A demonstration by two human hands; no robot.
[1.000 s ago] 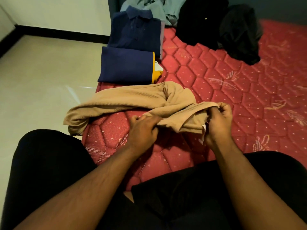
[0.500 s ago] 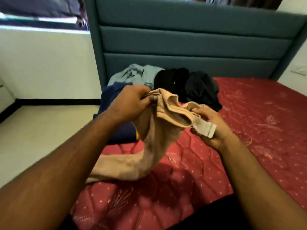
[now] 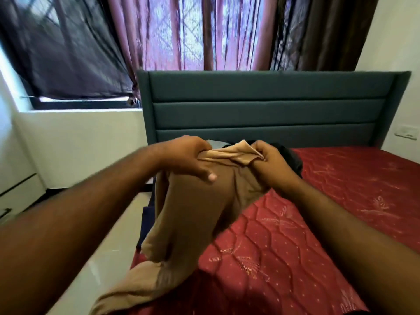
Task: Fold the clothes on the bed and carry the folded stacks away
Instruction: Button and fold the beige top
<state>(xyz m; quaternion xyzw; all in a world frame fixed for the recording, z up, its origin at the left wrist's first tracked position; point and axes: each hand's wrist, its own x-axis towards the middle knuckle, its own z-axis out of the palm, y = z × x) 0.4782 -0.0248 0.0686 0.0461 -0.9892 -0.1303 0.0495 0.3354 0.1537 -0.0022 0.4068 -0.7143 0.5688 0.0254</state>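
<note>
A tan garment point(image 3: 193, 214) is held up at centre frame, above the left part of the red mattress point(image 3: 306, 223). Its top edge is stretched between both hands, w/ a paler folded band bunched at the top, approx. mid-frame. The rest hangs down & to the lower left, where the bottom end is draped over the mattress edge at the bottom of the frame.

The left hand point(image 3: 188, 158) is curled over the top edge on the left side; the cloth is gripped under the fingers, thumb stretched down across the front of the fabric. The right hand point(image 3: 270, 160) is closed on the top edge at the right, the pale band pinched betw. thumb & fingers. Both forearms are seen reaching in from the lower corners.

Behind the hands, a dark piece of clothing point(image 3: 293, 160) is partly seen on the mattress near the headboard, & a sliver of light blue cloth point(image 3: 214, 143) just above the left hand. A strip of navy fabric point(image 3: 147, 214) is visible left of the hanging garment, mostly hidden.

A teal padded headboard point(image 3: 268, 110) is seen across the middle of the frame. Above it, reddish curtains point(image 3: 181, 32) cover a window; a dark curtain point(image 3: 63, 48) is at upper left. White wall & pale floor point(image 3: 106, 246) are at left; a wall switch point(image 3: 406, 133) is at the right edge.
</note>
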